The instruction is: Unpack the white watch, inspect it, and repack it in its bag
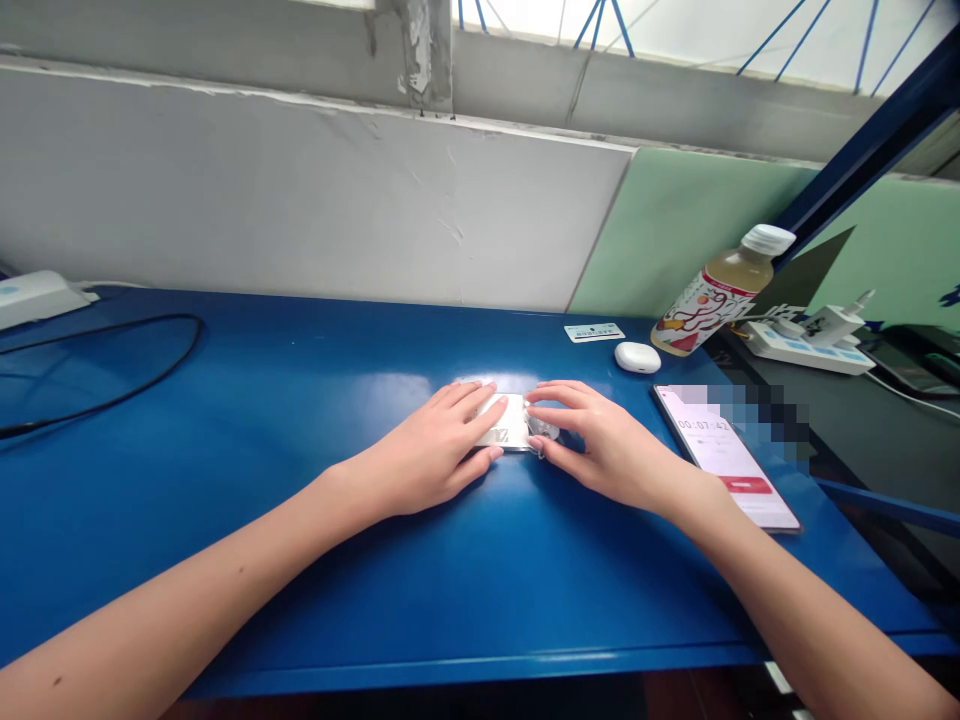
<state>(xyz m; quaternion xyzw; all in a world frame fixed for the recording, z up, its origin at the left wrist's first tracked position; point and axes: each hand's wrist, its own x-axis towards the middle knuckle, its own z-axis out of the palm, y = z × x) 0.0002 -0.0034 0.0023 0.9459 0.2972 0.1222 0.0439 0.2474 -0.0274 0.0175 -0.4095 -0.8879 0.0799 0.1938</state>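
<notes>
A small flat white rectangular item (pixel 510 425) with faint dark print lies on the blue desk (pixel 300 590). My left hand (pixel 442 445) holds its left part down, the fingers along the far side and the thumb side near the front edge. At the item's right end is some crumpled transparent plastic (pixel 545 427). Around that plastic curve the fingers and thumb of my right hand (pixel 589 435), their tips touching the item's right edge. Whether the plastic is a wrapper around the item I cannot tell.
To the right lie a phone (pixel 727 460) showing a timer, a white earbud case (pixel 637 357) and a small printed card (pixel 594 332). Behind them a drink bottle (pixel 712 295) leans. A power strip (pixel 810 345) sits far right; a black cable (pixel 150 322) loops at left.
</notes>
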